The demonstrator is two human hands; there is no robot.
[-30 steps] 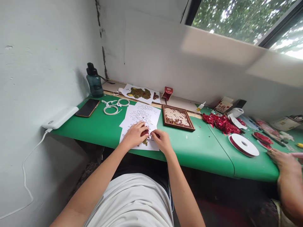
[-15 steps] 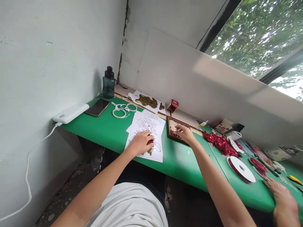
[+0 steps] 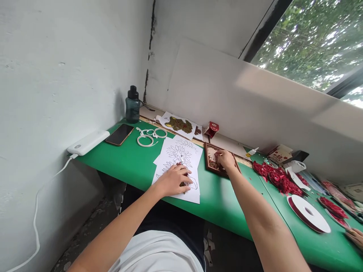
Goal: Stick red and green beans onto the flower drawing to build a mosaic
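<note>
Reaching into the shallow brown tray [image 3: 207,158], the right hand [image 3: 226,160] has its fingers bent and drawn narrow, tips down near the small brown beads [image 3: 213,165] scattered over the pale bottom; whether a bead is pinched between them, I cannot tell. The left hand [image 3: 174,180] lies palm down on the white paper [image 3: 180,151], its fingers parted and fairly wide, partly covering some red and brown beads that show around and between the fingers. Flower outlines in black line fill the paper above the hand, and the paper lies on the green worktop [image 3: 133,162], just left of the tray.

Behind the paper, along the wall, rests a picture [image 3: 179,124] filled in with greenish-brown beads, with a red box [image 3: 211,129] to its right. Coiled white cables [image 3: 145,141], a phone [image 3: 120,135] and a dark water bottle [image 3: 132,105] sit to the left. To the right of the tray are a small glue bottle [image 3: 252,152], red ribbon flowers [image 3: 279,179] and a white spool [image 3: 309,213]. Another person's hand [image 3: 356,237] shows at the right edge.
</note>
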